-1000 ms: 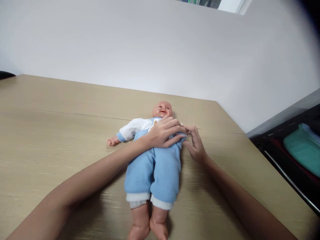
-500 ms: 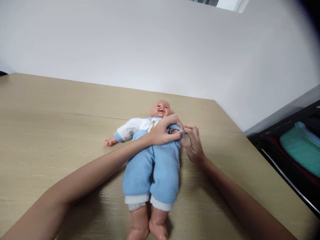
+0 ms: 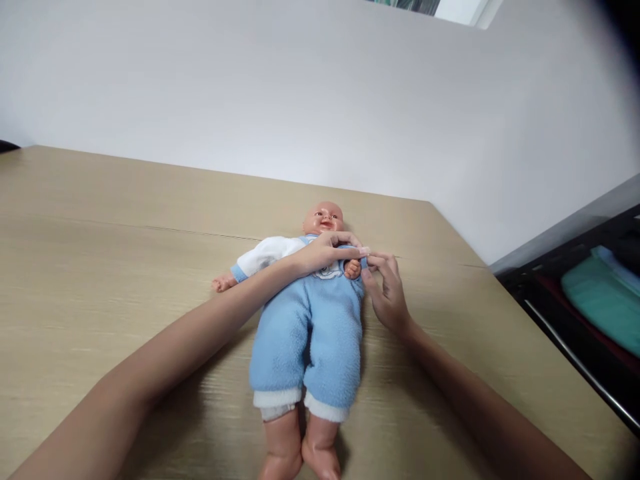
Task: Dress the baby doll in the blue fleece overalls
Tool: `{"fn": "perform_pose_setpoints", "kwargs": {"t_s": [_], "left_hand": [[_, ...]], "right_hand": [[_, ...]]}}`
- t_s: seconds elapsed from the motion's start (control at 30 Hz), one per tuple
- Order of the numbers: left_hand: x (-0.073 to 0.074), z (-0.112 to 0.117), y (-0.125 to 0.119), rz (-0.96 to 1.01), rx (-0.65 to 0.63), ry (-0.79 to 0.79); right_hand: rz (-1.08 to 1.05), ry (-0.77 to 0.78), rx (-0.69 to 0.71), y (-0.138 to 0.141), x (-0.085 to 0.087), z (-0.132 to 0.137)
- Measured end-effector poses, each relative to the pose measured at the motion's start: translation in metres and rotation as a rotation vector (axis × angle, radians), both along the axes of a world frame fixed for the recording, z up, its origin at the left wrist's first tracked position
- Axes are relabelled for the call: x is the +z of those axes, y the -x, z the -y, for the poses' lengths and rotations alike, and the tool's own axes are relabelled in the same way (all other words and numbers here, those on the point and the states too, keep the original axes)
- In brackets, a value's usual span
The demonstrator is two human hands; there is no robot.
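A baby doll (image 3: 310, 333) in a light blue fleece romper and white sleeves lies on its back on the wooden table (image 3: 100, 227), head pointing away from me. My left hand (image 3: 325, 252) reaches across the doll's chest, its fingers pinched on the blue sleeve cuff by the doll's small hand (image 3: 353, 269). My right hand (image 3: 385, 290) meets it from the right, fingers pinched on the same cuff. The doll's other arm (image 3: 240, 270) is stretched out to the left. Its bare legs point toward me.
A white wall rises behind the table. To the right stands a dark shelf (image 3: 565, 293) holding a folded teal cloth (image 3: 605, 300), with a metal rail along its front.
My left hand has lifted off the doll's belly and shifted up to the cuff, uncovering the romper's chest and the doll's small hand. My right hand has closed in on the cuff.
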State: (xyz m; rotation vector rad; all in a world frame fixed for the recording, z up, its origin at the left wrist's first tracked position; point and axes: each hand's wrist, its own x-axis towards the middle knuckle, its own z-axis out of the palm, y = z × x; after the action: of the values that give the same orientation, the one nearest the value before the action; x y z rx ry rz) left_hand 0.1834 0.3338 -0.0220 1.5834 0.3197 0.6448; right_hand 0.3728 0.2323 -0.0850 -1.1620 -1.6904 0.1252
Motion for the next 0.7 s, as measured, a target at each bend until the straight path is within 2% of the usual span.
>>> {"fn": "perform_pose_setpoints", "kwargs": {"t_s": [0.2,0.3,0.43,0.57,0.63,0.7], "left_hand": [[-0.003,-0.004,-0.004,0.029,0.093,-0.016],[-0.005,-0.005,-0.007,0.018,0.145,-0.083],[-0.006,-0.004,-0.008,-0.074,0.186,-0.282],[-0.006,0.001,-0.007,-0.186,0.277,-0.555],[-0.006,0.003,-0.005,-0.238,0.344,-0.681],[-0.006,0.003,-0.003,-0.297,0.377,-0.738]], "right_hand": [[-0.147,0.069,0.009,0.009,0.0,0.003],[-0.256,0.123,0.029,0.012,0.003,0.004],[-0.483,0.251,0.091,0.014,0.005,0.005],[-0.773,0.395,0.085,0.012,-0.002,0.0],[-0.821,0.413,0.062,0.01,-0.008,-0.004],[-0.783,0.424,0.037,0.008,-0.012,-0.007]]}}
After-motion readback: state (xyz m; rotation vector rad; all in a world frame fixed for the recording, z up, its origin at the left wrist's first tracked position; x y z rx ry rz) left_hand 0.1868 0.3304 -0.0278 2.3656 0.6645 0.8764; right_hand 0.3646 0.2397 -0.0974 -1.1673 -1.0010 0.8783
